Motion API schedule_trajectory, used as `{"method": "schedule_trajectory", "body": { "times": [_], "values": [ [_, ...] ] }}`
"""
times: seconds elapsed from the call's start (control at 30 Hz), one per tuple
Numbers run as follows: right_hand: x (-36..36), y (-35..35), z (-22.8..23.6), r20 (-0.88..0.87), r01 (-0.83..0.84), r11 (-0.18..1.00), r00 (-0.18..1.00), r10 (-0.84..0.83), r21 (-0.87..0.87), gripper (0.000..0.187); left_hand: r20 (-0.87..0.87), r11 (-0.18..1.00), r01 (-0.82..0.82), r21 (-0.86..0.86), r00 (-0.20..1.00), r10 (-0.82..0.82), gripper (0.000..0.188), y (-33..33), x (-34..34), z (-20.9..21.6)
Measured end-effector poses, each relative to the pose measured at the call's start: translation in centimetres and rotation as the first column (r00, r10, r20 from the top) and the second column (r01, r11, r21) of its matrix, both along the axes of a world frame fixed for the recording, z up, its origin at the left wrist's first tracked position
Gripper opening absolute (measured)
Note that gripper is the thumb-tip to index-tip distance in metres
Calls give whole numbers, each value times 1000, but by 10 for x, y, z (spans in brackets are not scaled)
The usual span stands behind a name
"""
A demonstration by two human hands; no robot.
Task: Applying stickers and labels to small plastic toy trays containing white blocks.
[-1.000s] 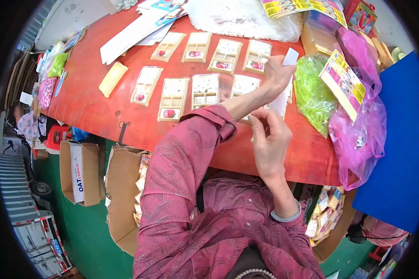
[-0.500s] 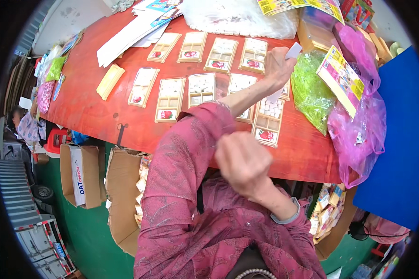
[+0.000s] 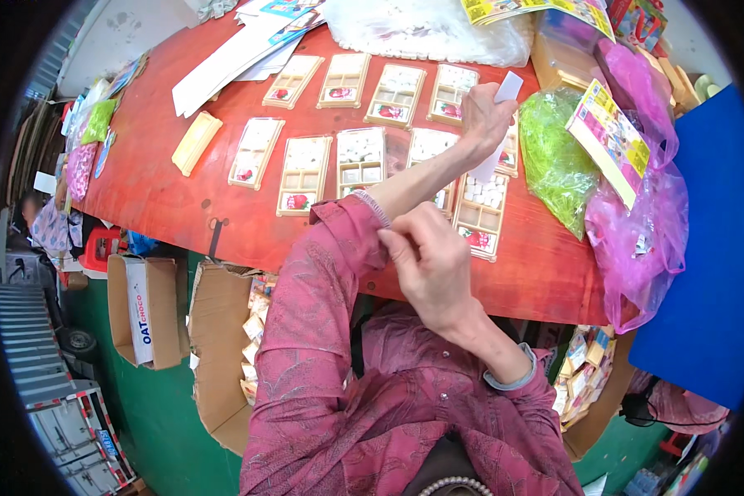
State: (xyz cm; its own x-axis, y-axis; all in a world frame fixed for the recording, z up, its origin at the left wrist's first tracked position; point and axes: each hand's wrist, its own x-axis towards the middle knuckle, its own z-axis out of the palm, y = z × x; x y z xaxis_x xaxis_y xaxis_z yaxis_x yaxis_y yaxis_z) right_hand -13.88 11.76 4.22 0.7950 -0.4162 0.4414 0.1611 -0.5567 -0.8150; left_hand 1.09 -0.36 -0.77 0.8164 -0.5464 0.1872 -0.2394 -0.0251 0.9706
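My left hand point(image 3: 486, 122) reaches across to the right side of the red table, its fingers closed on a white paper strip point(image 3: 509, 86). The strip's lower part shows below the hand, over one of the trays. Closer to me, my right hand point(image 3: 435, 258) hovers past the table's front edge with curled fingers and thumb against forefinger; whatever it may hold is hidden. Nearest to it lies a cream compartment tray point(image 3: 476, 217) with white cubes and a strawberry picture. Several similar trays, such as one tray point(image 3: 304, 175), stand in two rows, partly covered by my left forearm.
A green bag of shreds point(image 3: 554, 157) and a pink plastic bag point(image 3: 636, 240) lie at the right. Stacked empty trays point(image 3: 196, 144) and white sheets point(image 3: 223, 70) are at the left. Cardboard boxes with small packs, one box point(image 3: 219, 355) among them, stand below the front edge.
My right hand has moved slightly up, from a blurred fist to a clearer pinch. My left hand has shifted a little left, with more of the white strip showing.
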Motion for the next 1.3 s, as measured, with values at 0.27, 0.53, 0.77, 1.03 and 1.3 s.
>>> {"method": "schedule_trajectory", "body": {
  "times": [0.27,0.53,0.77,1.03,1.3],
  "values": [
    [5,-12,3,262,143,980,960,-103,-141,14,-190,996,60,-72,979,-72,17,12,-15,2],
    [-20,8,13,-5,-536,811,834,552,234,23,-377,987,117,-106,914,-149,19,28,-13,10],
    [-60,-56,-2,-177,70,966,984,-25,250,20,-630,966,97,-240,741,-231,15,130,-17,41],
    [-55,-42,-32,-140,-10,723,979,147,691,30,-594,931,310,-191,719,-362,20,192,-104,18],
    [-48,-60,-53,-128,92,524,991,33,847,6,-689,939,282,-196,642,-337,21,182,-116,-7]
  ]
}}
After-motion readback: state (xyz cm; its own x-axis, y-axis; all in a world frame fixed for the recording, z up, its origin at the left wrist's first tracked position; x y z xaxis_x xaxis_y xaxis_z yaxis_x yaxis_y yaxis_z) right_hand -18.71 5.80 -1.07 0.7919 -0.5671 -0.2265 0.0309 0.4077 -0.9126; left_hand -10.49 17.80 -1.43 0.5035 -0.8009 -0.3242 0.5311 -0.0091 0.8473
